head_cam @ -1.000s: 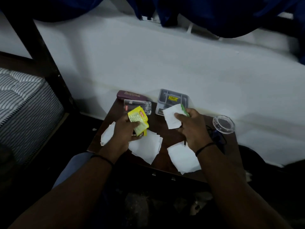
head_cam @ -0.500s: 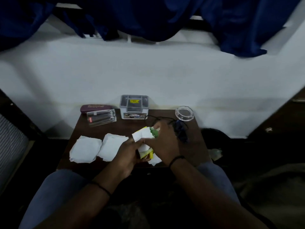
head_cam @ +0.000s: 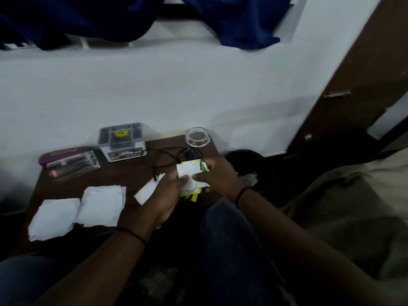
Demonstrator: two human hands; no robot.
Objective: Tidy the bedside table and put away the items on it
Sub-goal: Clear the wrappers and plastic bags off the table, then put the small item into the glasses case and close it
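Over the right front part of the brown bedside table, my left hand and my right hand meet on a bundle: a white paper lies against a yellow-green packet. Both hands grip this bundle, the left from below, the right from the right side. Two white papers lie flat at the table's left front. Another white paper shows just under my left hand.
At the back of the table stand a grey lidded box, a clear pen case on a maroon case, a round glass dish and a black cable. A dark bin sits right of the table; a brown door further right.
The view has swung to the right. My two hands came together, joining the white paper and the yellow-green packet into one bundle near the table's right front.
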